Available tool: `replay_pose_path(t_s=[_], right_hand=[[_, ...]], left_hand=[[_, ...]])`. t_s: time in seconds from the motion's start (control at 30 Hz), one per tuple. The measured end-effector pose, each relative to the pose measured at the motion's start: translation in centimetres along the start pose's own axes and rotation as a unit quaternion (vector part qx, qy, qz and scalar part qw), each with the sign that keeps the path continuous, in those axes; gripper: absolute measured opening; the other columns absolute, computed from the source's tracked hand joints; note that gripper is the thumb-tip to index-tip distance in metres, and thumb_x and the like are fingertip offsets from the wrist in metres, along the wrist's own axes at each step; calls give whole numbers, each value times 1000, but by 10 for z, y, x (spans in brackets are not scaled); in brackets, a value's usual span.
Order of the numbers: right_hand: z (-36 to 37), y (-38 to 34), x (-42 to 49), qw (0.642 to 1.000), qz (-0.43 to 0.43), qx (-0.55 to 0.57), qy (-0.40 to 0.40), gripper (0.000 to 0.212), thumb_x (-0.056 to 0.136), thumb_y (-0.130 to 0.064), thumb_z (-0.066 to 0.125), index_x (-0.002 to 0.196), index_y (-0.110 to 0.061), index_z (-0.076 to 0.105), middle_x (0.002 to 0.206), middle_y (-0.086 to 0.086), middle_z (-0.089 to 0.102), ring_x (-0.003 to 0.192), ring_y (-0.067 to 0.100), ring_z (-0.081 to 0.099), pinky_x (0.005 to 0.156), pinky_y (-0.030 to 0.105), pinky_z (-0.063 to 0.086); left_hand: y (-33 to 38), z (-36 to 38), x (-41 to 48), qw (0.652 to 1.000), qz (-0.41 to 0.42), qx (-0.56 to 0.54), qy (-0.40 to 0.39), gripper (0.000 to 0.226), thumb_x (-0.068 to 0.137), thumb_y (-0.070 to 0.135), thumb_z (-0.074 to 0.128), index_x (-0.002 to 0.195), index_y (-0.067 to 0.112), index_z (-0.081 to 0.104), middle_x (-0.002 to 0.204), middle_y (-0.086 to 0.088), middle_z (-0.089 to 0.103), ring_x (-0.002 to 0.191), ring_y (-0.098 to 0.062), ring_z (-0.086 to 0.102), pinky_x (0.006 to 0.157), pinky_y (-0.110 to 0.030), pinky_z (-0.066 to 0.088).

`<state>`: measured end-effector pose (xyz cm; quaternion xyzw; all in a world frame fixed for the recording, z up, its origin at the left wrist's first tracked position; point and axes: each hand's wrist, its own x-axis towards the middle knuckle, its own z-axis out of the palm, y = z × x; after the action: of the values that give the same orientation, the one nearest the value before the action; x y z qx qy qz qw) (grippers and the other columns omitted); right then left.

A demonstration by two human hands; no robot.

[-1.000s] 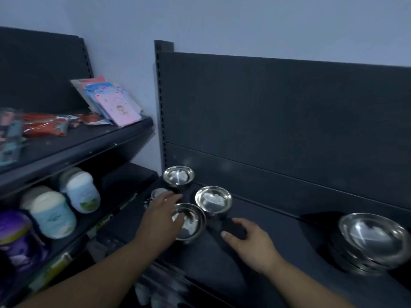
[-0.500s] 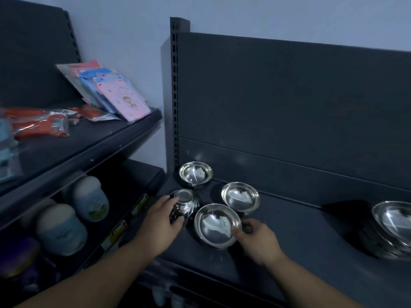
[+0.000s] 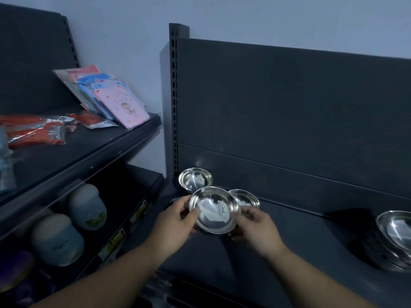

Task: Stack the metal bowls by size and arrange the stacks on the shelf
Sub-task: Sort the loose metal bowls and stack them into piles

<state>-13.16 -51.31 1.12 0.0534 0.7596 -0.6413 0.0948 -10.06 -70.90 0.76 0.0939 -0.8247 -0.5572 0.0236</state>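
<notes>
We're looking down on the person's own arms here, and what we get is a bare left hand (image 3: 175, 221) and a bare right hand (image 3: 258, 227), both uncovered from fingertips to wrist. Behind them we follow a bare left forearm (image 3: 115, 270) and a bare right forearm (image 3: 315, 274), skin showing all the way down to the bottom edge of the view. The wrists look plain to us, and so do the backs of both hands. The light is dim and bluish, so finer detail on the fingers escapes us. What is worn higher up the arms lies outside our view.
</notes>
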Motion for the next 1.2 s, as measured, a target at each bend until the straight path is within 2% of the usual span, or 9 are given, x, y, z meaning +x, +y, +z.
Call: replay_pose_path(t_s=[0.1, 0.17, 0.23, 0.3, 0.4, 0.5, 0.77, 0.93, 1.2], right_hand=[[-5, -2, 12, 999, -15, -17, 29, 17, 90, -34, 65, 90, -18, 73, 81, 5, 75, 71, 19, 68, 59, 31, 55], [-13, 1, 24, 993, -41, -66, 84, 22, 90, -43, 62, 92, -24, 72, 92, -2, 75, 85, 14, 68, 78, 34, 55], [-22, 3, 35, 981, -42, -135, 130, 31, 90, -45, 61, 112, -24, 66, 114, -1, 68, 104, 17, 63, 94, 33, 48], [-31, 11, 49, 975, 0, -184, 122, 51, 89, -39, 64, 133, -18, 52, 130, 6, 60, 117, 25, 57, 96, 31, 43], [-36, 24, 62, 981, 88, -148, 83, 63, 83, -29, 71, 140, -20, 46, 123, 9, 64, 106, 31, 65, 86, 40, 57], [-35, 31, 64, 989, 125, -58, 52, 49, 82, -17, 70, 127, -26, 51, 111, 9, 68, 95, 28, 69, 62, 35, 60], [-43, 40, 48, 986, 156, -24, -55, 24, 92, -10, 56, 111, -24, 64, 85, 9, 73, 71, 20, 66, 60, 29, 55], [-51, 41, 43, 985, 160, 28, -66, 15, 100, -21, 51, 109, -21, 63, 96, 4, 71, 71, 18, 68, 63, 30, 56], [-54, 34, 41, 984, 154, 54, -68, 24, 100, -33, 48, 114, -20, 64, 102, 5, 70, 69, 16, 66, 64, 31, 57]], left_hand=[[7, 1, 5, 998, -34, -59, -1, 33, 92, 25, 57, 121, 40, 51, 100, 9, 71, 73, -18, 73, 74, -40, 61], [11, 1, 7, 996, -42, -83, 4, 32, 92, 21, 55, 121, 35, 53, 97, 4, 72, 74, -20, 74, 75, -38, 61], [12, 1, 10, 993, -52, -103, 15, 30, 92, 16, 53, 119, 30, 56, 95, -1, 73, 74, -23, 74, 76, -39, 61], [9, 2, 13, 992, -61, -112, 26, 29, 91, 14, 53, 116, 28, 60, 93, -4, 73, 74, -26, 74, 77, -41, 61], [4, 5, 16, 991, -69, -113, 34, 29, 91, 12, 55, 112, 30, 61, 93, -4, 73, 73, -26, 74, 77, -42, 61], [3, 9, 19, 990, -72, -112, 38, 29, 90, 10, 55, 106, 35, 60, 94, -2, 73, 73, -25, 74, 75, -39, 61], [14, 30, 22, 995, -71, -74, 16, 31, 90, 14, 57, 118, 27, 60, 95, -1, 73, 75, -26, 73, 69, -31, 60], [13, 45, 23, 998, -67, 5, -5, 30, 88, 20, 60, 117, 28, 58, 86, 3, 73, 66, -20, 73, 72, -37, 61], [19, 56, 21, 996, -39, 83, 0, 22, 87, 23, 58, 102, 37, 51, 83, 16, 65, 60, -14, 69, 73, -38, 59]])
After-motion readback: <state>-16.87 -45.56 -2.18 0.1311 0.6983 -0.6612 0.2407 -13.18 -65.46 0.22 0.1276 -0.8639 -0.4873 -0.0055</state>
